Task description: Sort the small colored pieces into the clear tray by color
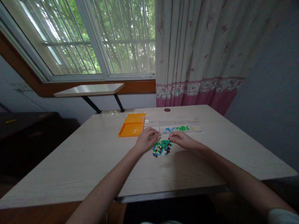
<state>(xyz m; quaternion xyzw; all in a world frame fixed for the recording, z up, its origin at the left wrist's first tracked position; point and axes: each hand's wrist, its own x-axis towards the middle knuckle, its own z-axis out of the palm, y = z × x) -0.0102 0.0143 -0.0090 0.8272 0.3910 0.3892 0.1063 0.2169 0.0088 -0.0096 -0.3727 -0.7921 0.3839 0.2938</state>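
Evidently, from where I stand, this is the picking-out step: small mixed pieces [162, 147] lie heaped on the tabletop [98, 168], between and just below the two hands. The left hand [147, 137] curls at the heap's upper left, the right hand [181, 139] bends with fingers drawn together at its upper right edge; whether either grips a piece, I can't tell. Just beyond, a clear tray [200, 128] has blue pieces [168, 129], green pieces [183, 128] and yellow pieces [195, 128] in separate compartments, so sorting by colour seems likely. A next move would call for a fine fingertip pinch on one piece, leaving its neighbours undisturbed, and matching its colour before release.
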